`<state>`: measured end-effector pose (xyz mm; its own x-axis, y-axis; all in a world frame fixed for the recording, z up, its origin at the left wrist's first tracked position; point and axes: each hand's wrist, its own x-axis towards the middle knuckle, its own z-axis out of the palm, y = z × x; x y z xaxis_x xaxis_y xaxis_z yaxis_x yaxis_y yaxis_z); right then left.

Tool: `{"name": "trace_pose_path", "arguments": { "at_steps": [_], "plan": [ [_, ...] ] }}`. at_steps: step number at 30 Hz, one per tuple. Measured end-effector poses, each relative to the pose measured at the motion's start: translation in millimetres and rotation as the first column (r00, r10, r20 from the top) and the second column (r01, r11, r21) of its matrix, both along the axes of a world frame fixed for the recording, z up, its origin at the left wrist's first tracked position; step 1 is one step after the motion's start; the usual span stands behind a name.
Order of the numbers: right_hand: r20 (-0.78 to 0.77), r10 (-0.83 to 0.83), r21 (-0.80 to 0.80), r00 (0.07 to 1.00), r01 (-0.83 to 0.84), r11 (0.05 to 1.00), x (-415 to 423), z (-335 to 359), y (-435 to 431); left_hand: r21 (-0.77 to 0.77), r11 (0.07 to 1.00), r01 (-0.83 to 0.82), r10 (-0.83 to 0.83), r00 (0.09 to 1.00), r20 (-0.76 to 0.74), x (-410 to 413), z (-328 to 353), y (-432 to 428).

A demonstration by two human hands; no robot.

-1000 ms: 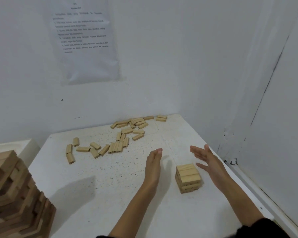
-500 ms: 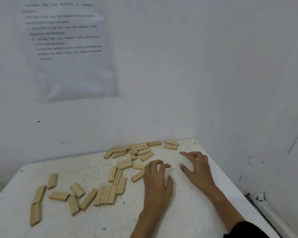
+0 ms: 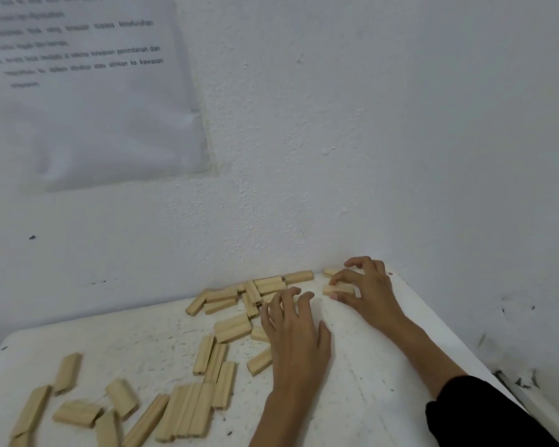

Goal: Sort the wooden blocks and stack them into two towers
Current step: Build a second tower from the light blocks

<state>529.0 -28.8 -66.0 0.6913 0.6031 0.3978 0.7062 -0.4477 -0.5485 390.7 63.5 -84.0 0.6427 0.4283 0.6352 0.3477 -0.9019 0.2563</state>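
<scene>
Right hand [image 3: 368, 291] at the far corner of the bench [image 3: 368, 382]. Its grip is pinching one wooden block [image 3: 338, 289], thumb on the near long face and fingers curled over the far one. The block sits low, on or just off the surface; cannot tell which. A second block [image 3: 330, 271] lies just behind the grip, close to the wall [image 3: 336, 156]. Left hand [image 3: 299, 337] is just left of that grip, fingers spread and arched, tips down among the loose blocks [image 3: 232, 328], with no piece seen closed in it. The rest of the scatter runs left of both hands and nearer than them. No tower in view, so the carry from here is probably a long one. Risks, as judged: the pinch seems to cover the block's right end more than its middle, so the free end may pivot and slip on the lift. The curled knuckles are close to the wall and the second block, and a hasty pull could knock that one along or off the corner. The left fingertips straddle pieces lying crosswise just left of the grip. Raking them could drag extras, or bump the pinched block if the hands close in. The bench edge runs just right of the gripping wrist, and anything flicked that way drops off. The blocks look alike, so mis-sorting is possible; what separates the two sorts I cannot tell from here.
</scene>
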Motion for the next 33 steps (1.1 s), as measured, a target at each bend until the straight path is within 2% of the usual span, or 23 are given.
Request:
{"name": "trace_pose_path", "arguments": {
  "at_steps": [6, 12, 16, 22, 27, 33],
  "plan": [
    [0.08, -0.002, 0.036, 0.997, -0.001, 0.999, -2, 0, -2, -0.031, 0.988, -0.153, 0.153, 0.988, 0.002, -5, 4, 3],
    [-0.035, 0.02, 0.03, 0.999, -0.019, 0.999, -2, 2, -3, 0.005, 0.974, -0.228, 0.226, 0.965, -0.135, -9, 0, 9],
    [-0.079, 0.028, 0.064, 0.997, -0.023, 0.998, -2, 4, -6, 0.025, 0.976, -0.218, 0.219, 0.963, -0.155, -9, -2, 8],
    [-0.095, -0.019, 0.053, 0.995, 0.024, 0.998, -8, 5, -13, 0.04, 0.991, -0.131, 0.131, 0.991, -0.012, -6, -3, 6],
    [-0.154, 0.007, 0.115, 0.988, 0.011, 0.993, -16, 9, -27, 0.048, 0.998, -0.049, 0.048, 0.998, 0.033, -14, 5, 0],
    [-0.112, -0.031, 0.102, 0.993, 0.043, 0.994, -45, 7, -55, 0.019, 1.0, 0.023, -0.025, 0.992, 0.124, -34, 7, -6]
  ]
}}
